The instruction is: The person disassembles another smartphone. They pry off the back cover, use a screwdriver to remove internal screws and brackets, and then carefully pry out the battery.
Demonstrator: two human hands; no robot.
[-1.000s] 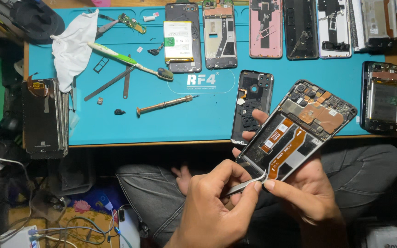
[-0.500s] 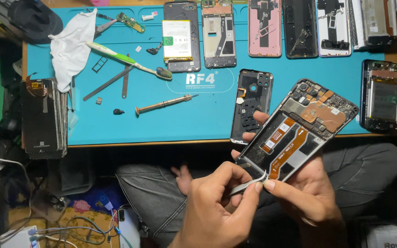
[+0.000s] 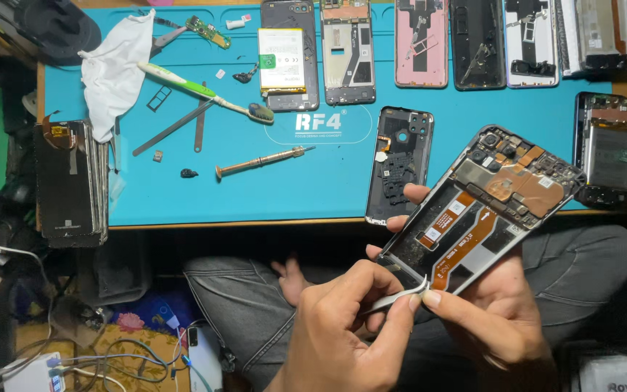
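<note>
Opened phone frame [image 3: 484, 207] cradled in right hand [image 3: 502, 319], fingers wrapped beneath, thumb on its lower edge. Long axis diagonal: camera end up-right, away from hands, over worktop [image 3: 328, 189] edge; lower end down-left. Left hand [image 3: 342, 337] pinches metal tweezers [image 3: 393, 299], tips touching frame's lower end.

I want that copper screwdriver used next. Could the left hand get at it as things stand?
Probably not at once: the left hand is shut on tweezers. The screwdriver itself lies uncovered on the blue mat.
</note>
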